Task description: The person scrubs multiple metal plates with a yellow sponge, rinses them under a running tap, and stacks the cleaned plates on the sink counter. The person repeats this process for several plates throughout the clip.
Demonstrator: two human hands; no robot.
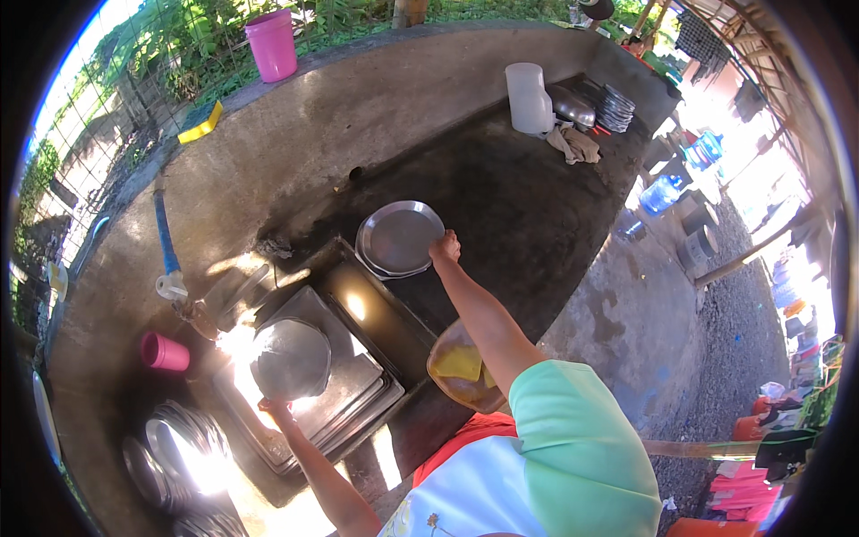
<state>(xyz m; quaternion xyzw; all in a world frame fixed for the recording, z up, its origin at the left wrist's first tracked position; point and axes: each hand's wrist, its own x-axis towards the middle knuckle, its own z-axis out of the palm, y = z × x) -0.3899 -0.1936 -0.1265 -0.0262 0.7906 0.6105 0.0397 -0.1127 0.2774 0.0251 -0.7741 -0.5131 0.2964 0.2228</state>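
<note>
My right hand [445, 246] reaches forward and grips the rim of a round metal plate [398, 235], which lies on top of a small stack on the dark wet concrete counter [501, 192]. My left hand [274, 409] holds another round metal plate [290, 359] by its near edge, above a stack of rectangular metal trays [351, 394]. A bowl [443, 380] with a yellow sponge [460, 362] sits under my right forearm.
A pink cup [165, 353] and several shiny plates [179, 452] lie at the left. A blue hose tap [166, 246] stands behind. A white jug [528, 98], metal dishes [595, 106] and a cloth [575, 143] sit at the far end. A pink bucket [272, 45] tops the wall.
</note>
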